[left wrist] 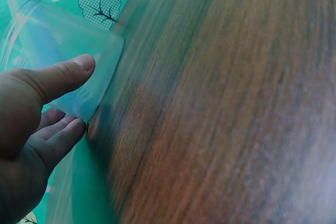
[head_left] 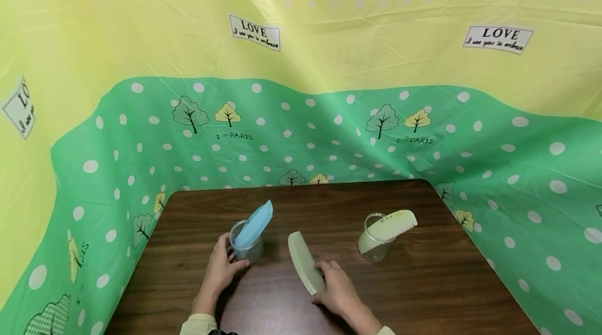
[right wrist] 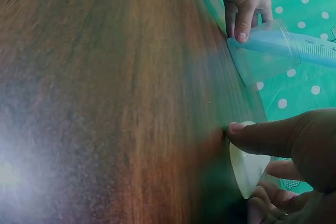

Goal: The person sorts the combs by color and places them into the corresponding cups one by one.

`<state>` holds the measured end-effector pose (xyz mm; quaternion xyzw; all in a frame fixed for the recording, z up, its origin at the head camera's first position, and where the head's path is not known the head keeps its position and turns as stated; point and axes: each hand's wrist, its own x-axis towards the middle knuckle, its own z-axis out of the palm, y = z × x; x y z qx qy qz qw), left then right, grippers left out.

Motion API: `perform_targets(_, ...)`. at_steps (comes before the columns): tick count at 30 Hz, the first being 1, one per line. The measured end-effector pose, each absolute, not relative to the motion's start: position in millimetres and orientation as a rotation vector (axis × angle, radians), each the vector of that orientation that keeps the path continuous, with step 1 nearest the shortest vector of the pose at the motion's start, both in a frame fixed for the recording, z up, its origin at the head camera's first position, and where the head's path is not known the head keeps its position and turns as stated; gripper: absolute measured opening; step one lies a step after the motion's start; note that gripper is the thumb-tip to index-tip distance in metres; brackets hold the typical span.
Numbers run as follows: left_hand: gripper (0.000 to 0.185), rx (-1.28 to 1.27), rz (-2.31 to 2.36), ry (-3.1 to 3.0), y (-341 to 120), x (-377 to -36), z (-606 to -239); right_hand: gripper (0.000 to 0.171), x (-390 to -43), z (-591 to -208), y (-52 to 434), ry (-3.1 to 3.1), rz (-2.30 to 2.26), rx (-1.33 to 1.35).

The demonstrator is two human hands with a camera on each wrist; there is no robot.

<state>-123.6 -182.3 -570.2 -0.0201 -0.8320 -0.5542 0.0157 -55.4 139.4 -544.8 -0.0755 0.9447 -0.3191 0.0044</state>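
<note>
My left hand (head_left: 223, 267) grips a clear plastic cup (head_left: 251, 252) on the left of the table, thumb on the near side and fingers round the far side. A blue comb (head_left: 256, 224) leans inside that cup, its upper end above the rim. In the middle, my right hand (head_left: 339, 289) holds a pale green comb (head_left: 303, 262) by its toothed side, close over the tabletop. The right wrist view shows the thumb at one edge of this comb (right wrist: 247, 166) and the fingers at the other.
On the right a second clear cup (head_left: 372, 251) holds a light green comb (head_left: 392, 222) that leans to the right over its rim. The dark wooden table (head_left: 301, 201) is bordered by a green and yellow patterned cloth (head_left: 282, 115) at the back and sides.
</note>
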Motion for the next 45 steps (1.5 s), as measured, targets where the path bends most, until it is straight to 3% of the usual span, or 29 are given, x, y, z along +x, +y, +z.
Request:
perform_targets(17,0.091,-0.05,-1.72,-2.579,-182.0,-122.2,-569.7,0.075,-62.3,-543.8,152.2,3.001,-1.111,-0.285)
perform_targets(31,0.089,-0.054,-1.718,-2.565,-183.0,-123.3,-572.8,0.033,-72.7,-516.4,160.2,3.005,-1.479,-0.122)
perform_targets(45,0.092,-0.061,-1.699,-2.553,-181.9,-122.4,-573.8,0.031,-78.8,-476.1,176.0,3.037,-1.654,-0.136)
